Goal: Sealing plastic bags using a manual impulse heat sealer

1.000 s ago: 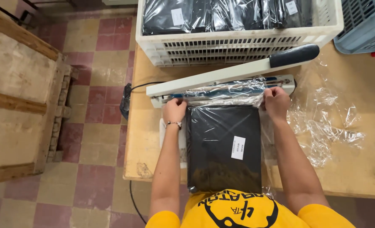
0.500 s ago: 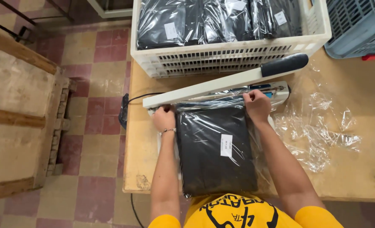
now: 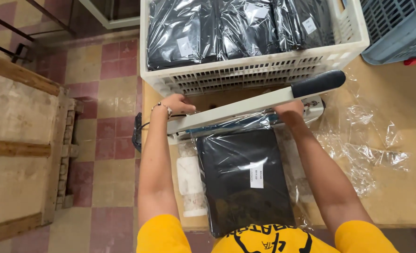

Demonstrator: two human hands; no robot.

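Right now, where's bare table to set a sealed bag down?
Bare wood lies on the table at the far right, between the blue bin and the near edge. Loose plastic film crowds the middle right. The sealer, black bag and both hands fill the centre; the white crate blocks the back.

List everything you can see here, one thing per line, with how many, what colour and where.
heat sealer: one, cream with a black handle, across the table, arm lowered.
bagged garment: one, black in clear plastic with a white label, under the sealer, towards the person.
crate: one, white, behind the sealer, holding several black bagged garments.
loose plastic film: clear, right of the sealer.
basket: one, blue-grey, top right.
table: one, wooden.
wooden pallet: one, on the tiled floor, left.
left hand: on the sealer's left end.
right hand: at the bag's mouth.
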